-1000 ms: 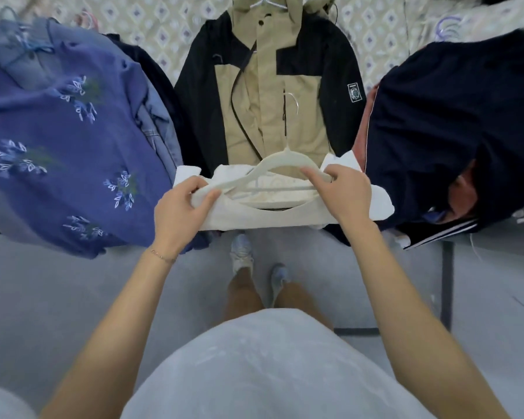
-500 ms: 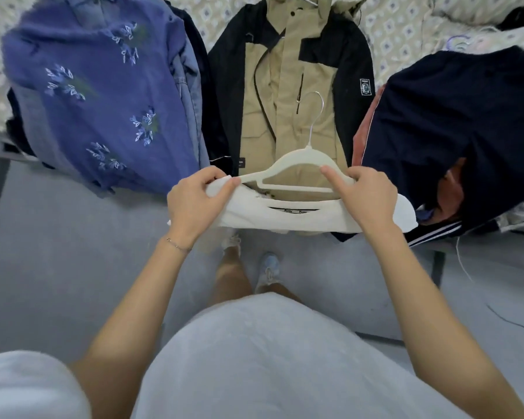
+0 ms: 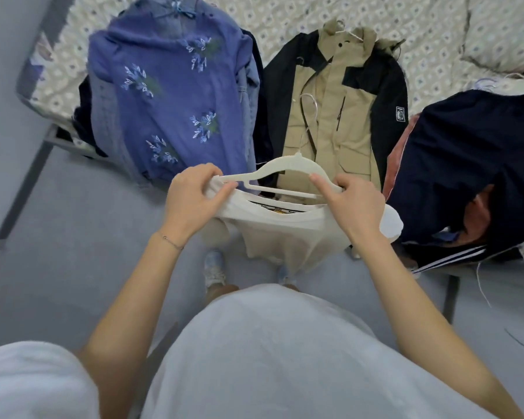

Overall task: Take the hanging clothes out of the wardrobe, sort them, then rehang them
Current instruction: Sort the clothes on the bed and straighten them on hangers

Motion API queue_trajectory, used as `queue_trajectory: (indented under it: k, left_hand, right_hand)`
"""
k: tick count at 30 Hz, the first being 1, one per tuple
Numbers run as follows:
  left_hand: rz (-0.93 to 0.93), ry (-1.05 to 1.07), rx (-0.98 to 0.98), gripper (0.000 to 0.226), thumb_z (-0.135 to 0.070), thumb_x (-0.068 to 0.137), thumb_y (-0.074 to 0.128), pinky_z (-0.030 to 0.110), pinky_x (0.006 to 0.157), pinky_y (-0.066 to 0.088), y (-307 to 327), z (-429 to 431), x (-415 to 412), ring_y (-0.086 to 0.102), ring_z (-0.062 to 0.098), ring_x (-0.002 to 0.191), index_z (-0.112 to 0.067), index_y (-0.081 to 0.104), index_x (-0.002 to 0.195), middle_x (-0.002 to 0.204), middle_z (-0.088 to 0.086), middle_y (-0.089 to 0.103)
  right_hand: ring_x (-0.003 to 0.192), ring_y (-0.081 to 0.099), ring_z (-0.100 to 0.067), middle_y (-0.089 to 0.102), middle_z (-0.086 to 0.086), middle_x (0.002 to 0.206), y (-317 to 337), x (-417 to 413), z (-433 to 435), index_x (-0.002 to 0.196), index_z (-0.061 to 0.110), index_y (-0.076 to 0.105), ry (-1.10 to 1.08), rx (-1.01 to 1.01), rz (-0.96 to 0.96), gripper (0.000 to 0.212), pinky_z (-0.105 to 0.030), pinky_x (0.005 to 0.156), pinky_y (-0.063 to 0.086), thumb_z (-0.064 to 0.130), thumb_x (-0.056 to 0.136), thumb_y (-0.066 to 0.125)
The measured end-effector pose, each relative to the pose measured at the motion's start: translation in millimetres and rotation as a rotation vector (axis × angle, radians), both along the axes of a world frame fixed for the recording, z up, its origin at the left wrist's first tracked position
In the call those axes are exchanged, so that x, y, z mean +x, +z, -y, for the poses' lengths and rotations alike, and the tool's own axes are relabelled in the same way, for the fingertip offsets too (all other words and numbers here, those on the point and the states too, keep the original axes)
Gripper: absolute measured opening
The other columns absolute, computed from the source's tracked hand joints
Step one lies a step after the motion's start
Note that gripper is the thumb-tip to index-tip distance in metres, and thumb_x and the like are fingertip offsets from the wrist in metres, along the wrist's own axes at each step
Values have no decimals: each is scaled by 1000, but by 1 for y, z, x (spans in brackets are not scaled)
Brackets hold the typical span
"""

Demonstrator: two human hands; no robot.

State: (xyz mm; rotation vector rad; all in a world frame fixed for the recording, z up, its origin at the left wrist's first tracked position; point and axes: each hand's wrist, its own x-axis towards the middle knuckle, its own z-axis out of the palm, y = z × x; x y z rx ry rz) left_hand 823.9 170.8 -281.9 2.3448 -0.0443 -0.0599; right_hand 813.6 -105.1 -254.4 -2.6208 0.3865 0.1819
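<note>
Over the grey floor (image 3: 73, 237), both arms reach forward at waist height. The left hand (image 3: 191, 204), a thin bracelet (image 3: 171, 241) on its wrist, pinches the shoulder of a cream T-shirt (image 3: 285, 234) against the left tip of a white hanger (image 3: 288, 167). The right hand (image 3: 354, 207) has its fingers (image 3: 324, 184) curled round the hanger's right arm, with the index finger laid along it. The shirt hangs from the hanger between the hands, its neckline open toward the camera. Beyond, on the patterned bed (image 3: 300, 13), lie a blue sweater (image 3: 170, 95) with embroidered flowers, a beige and black jacket (image 3: 339, 95) and a navy garment (image 3: 472, 152), side by side.
</note>
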Motion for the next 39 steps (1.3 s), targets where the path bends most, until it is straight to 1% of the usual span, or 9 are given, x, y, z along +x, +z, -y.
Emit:
queue_trajectory:
  k: [4,9,12,15,18,23,30,36,39]
  left_hand:
    - [44,-45,66,37,-53,88,57,48,80,46,-1,-63,2,58,22,81,-17,67,92,86,-3,66]
    - [118,-60,62,26,-40,92,58,46,76,45,8,-127,6,57,24,75,-18,70,94,80,-3,66]
    - [168,-14,81,24,-37,95,56,44,74,41,13,-155,14,53,23,73,-18,70,93,80,-3,65]
    - [210,-21,133,20,-33,95,55,42,73,36,17,-176,25,52,24,74,-18,69,95,80,-2,63]
    - [219,-25,146,20,-34,94,56,40,74,34,17,-193,41,53,24,75,-19,68,95,81,-2,64]
    - [204,39,121,27,-44,90,60,40,75,34,16,-208,74,50,17,72,-19,65,86,77,-9,63]
    - [306,124,172,20,-35,94,62,38,75,31,15,-222,147,52,23,74,-17,68,87,80,-4,64]
    - [388,181,187,18,-32,93,64,37,78,31,18,-225,210,51,23,75,-15,67,87,79,-2,62]
    - [392,179,180,19,-33,93,63,38,78,31,18,-226,240,52,24,76,-15,67,87,79,-2,62]
  right_hand:
    - [54,24,-20,25,0,52,5,2,-71,60,18,24,3,4,20,67,-36,51,15,80,80,41]
    - [53,26,-22,26,-1,51,11,9,-155,60,16,27,17,29,17,65,-36,52,19,72,84,52]
    - [55,28,-23,28,-2,52,14,16,-191,61,15,30,3,60,26,65,-36,53,21,72,84,53]
    - [55,25,-20,27,-2,55,15,27,-216,61,16,28,7,91,41,65,-36,53,19,71,85,53]
    - [56,23,-20,25,-1,55,16,44,-233,61,17,24,9,119,40,65,-36,53,18,70,84,55]
    - [59,24,-22,25,-2,56,15,84,-253,61,18,23,66,106,18,66,-37,55,19,71,84,54]
    - [54,21,-20,24,-1,53,18,170,-269,59,18,23,129,142,11,66,-36,54,22,71,84,54]
    - [56,29,-19,32,-2,55,27,239,-277,60,16,28,150,148,14,65,-34,54,25,71,85,53]
    - [58,32,-21,35,-4,58,26,267,-279,61,16,32,136,154,31,64,-36,57,26,72,84,52]
